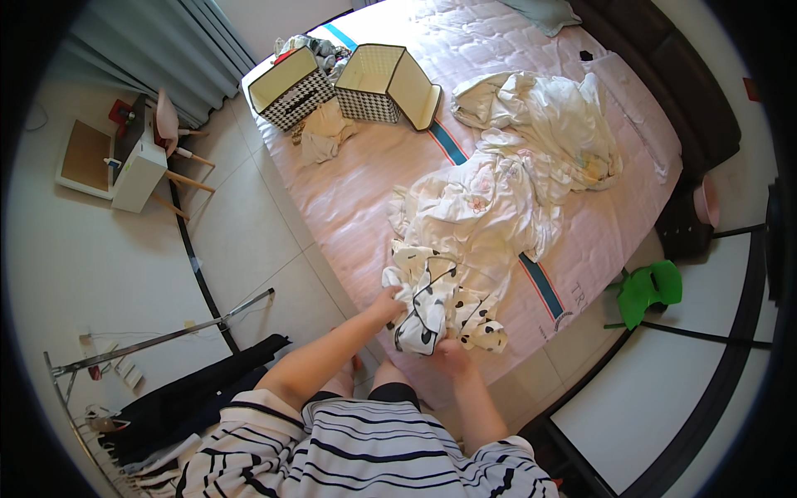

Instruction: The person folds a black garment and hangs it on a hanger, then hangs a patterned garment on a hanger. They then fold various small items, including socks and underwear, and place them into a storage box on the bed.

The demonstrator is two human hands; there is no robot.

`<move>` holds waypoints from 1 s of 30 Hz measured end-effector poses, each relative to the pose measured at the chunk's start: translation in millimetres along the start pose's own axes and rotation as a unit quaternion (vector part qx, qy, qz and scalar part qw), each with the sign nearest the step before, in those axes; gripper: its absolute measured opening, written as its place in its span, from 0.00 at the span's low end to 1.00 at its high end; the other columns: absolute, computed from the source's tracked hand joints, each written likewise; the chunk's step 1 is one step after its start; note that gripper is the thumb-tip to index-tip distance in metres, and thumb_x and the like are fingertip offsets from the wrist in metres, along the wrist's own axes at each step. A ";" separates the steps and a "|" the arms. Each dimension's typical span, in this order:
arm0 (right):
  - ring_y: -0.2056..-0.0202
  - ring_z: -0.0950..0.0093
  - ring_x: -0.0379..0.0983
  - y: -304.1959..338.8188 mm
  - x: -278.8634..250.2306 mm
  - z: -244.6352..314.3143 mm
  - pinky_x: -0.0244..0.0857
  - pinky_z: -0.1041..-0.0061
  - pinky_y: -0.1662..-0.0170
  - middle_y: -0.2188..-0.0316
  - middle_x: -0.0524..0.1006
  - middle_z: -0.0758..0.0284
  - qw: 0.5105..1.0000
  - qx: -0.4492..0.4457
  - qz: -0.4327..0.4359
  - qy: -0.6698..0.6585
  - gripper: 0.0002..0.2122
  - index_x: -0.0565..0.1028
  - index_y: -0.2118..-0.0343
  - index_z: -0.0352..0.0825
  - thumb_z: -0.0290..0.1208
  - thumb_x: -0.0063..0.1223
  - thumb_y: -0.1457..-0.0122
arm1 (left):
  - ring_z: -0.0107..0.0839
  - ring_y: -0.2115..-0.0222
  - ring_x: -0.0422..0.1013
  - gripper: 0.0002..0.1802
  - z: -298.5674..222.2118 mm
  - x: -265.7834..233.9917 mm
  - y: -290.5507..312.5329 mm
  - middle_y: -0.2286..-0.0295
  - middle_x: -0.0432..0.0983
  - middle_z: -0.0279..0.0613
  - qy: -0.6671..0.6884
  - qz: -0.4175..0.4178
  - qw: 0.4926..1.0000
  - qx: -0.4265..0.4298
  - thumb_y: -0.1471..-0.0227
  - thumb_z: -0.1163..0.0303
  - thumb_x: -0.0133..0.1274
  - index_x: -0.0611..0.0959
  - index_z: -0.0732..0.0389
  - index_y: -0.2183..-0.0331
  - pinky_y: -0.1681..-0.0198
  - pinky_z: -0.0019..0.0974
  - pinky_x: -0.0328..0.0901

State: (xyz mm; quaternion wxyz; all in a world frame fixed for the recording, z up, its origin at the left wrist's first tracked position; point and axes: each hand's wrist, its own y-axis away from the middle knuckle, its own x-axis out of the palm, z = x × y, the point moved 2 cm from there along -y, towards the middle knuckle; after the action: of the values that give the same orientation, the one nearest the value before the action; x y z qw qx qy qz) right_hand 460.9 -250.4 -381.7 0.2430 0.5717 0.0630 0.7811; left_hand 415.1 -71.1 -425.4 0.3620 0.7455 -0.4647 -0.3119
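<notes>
I stand at the near edge of a bed [365,199] with a pink sheet. My left hand [388,304] grips the left side of a white garment with black spots [440,303] that lies bunched at the bed's edge. My right hand [449,355] holds the same garment from below, near its lower hem. Just beyond it spreads a heap of white and cream clothes [515,174], reaching toward the far right of the bed.
Two black-and-white checked fabric boxes [290,87] [386,83] stand open at the bed's far end, a cream garment [325,129] beside them. A white bedside unit [137,166] and grey curtains [166,41] are left; a clothes rack [158,342] near left; a green stool [649,290] right.
</notes>
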 end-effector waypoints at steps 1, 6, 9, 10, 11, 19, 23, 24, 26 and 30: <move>0.48 0.65 0.66 2.4 7.5 4.9 0.59 0.65 0.45 0.49 0.69 0.61 1.000 -0.011 -0.007 -0.025 0.30 0.64 0.46 0.31 0.19 0.42 0.59 | 0.35 0.59 0.70 0.30 5.6 -4.5 -4.4 0.59 0.72 0.48 0.056 0.004 0.998 0.004 0.54 0.71 0.54 0.67 0.62 0.47 0.57 0.33 0.66; 0.46 0.65 0.63 13.1 18.6 35.6 0.54 0.65 0.42 0.47 0.67 0.62 0.996 -0.066 -0.042 -0.033 0.30 0.62 0.45 0.32 0.19 0.42 0.58 | 0.28 0.65 0.74 0.19 -14.8 -37.2 37.0 0.63 0.76 0.41 0.361 0.027 0.931 0.046 0.47 0.75 0.46 0.71 0.64 0.51 0.61 0.29 0.70; 0.47 0.67 0.65 9.1 16.6 50.0 0.55 0.68 0.43 0.49 0.69 0.64 0.998 -0.013 -0.025 0.053 0.27 0.65 0.47 0.32 0.18 0.41 0.56 | 0.35 0.59 0.72 0.20 -20.4 -62.7 51.0 0.58 0.74 0.46 0.474 0.099 0.872 0.075 0.46 0.71 0.42 0.71 0.68 0.51 0.53 0.38 0.67; 0.49 0.69 0.66 4.4 13.1 51.4 0.57 0.70 0.45 0.51 0.70 0.65 0.996 0.024 -0.018 0.082 0.25 0.67 0.48 0.32 0.17 0.41 0.55 | 0.36 0.57 0.71 0.21 -27.1 -69.9 68.1 0.57 0.73 0.48 0.503 0.124 0.852 0.070 0.46 0.70 0.41 0.70 0.69 0.51 0.51 0.40 0.65; 0.50 0.71 0.67 -0.6 11.0 52.2 0.59 0.72 0.47 0.52 0.71 0.66 0.992 0.066 -0.010 0.112 0.24 0.68 0.50 0.32 0.17 0.42 0.54 | 0.38 0.55 0.70 0.22 -32.5 -75.1 87.5 0.55 0.72 0.50 0.536 0.147 0.829 0.064 0.46 0.69 0.40 0.70 0.69 0.51 0.49 0.42 0.64; 0.54 0.75 0.69 -85.0 91.4 43.7 0.66 0.72 0.54 0.52 0.71 0.65 0.981 0.057 -0.096 0.161 0.23 0.65 0.48 0.33 0.40 0.52 0.43 | 0.45 0.52 0.67 0.25 -57.5 -115.3 180.1 0.51 0.68 0.54 0.583 0.205 0.770 0.157 0.47 0.68 0.39 0.67 0.71 0.49 0.46 0.45 0.60; 0.62 0.75 0.73 -110.7 140.0 37.2 0.67 0.78 0.58 0.60 0.75 0.66 0.972 0.076 -0.029 0.222 0.18 0.70 0.54 0.30 0.35 0.54 0.44 | 0.40 0.52 0.67 0.20 -53.4 -149.9 205.0 0.54 0.70 0.49 0.543 0.104 0.790 0.265 0.47 0.71 0.40 0.70 0.67 0.52 0.47 0.43 0.61; 0.64 0.76 0.74 -111.7 150.5 40.8 0.67 0.78 0.59 0.62 0.76 0.66 0.976 0.066 -0.072 0.195 0.13 0.72 0.57 0.30 0.31 0.51 0.42 | 0.35 0.57 0.70 0.15 -51.7 -164.7 214.1 0.60 0.73 0.43 0.516 0.061 0.803 0.292 0.48 0.72 0.42 0.73 0.64 0.57 0.51 0.39 0.63; 0.65 0.78 0.73 -114.1 180.4 48.3 0.67 0.79 0.60 0.63 0.76 0.67 0.975 -0.013 -0.061 0.212 0.11 0.72 0.58 0.31 0.30 0.49 0.41 | 0.27 0.60 0.68 0.12 -33.1 -194.7 217.1 0.64 0.73 0.37 0.414 -0.083 0.852 0.309 0.48 0.72 0.42 0.74 0.61 0.60 0.54 0.32 0.60; 0.67 0.79 0.73 -113.8 240.3 50.8 0.67 0.80 0.64 0.66 0.76 0.68 0.959 -0.078 0.036 0.270 0.09 0.73 0.59 0.31 0.25 0.44 0.41 | 0.21 0.60 0.64 0.13 25.4 -243.7 218.7 0.65 0.72 0.33 0.319 -0.279 0.873 0.242 0.50 0.71 0.43 0.76 0.57 0.61 0.55 0.31 0.55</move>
State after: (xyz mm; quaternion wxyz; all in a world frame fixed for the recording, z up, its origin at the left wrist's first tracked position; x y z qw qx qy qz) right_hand 488.0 -51.6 -200.1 0.2325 0.3203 0.0446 0.9173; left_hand 201.6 79.5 -226.5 0.1969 0.9674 -0.1575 -0.0233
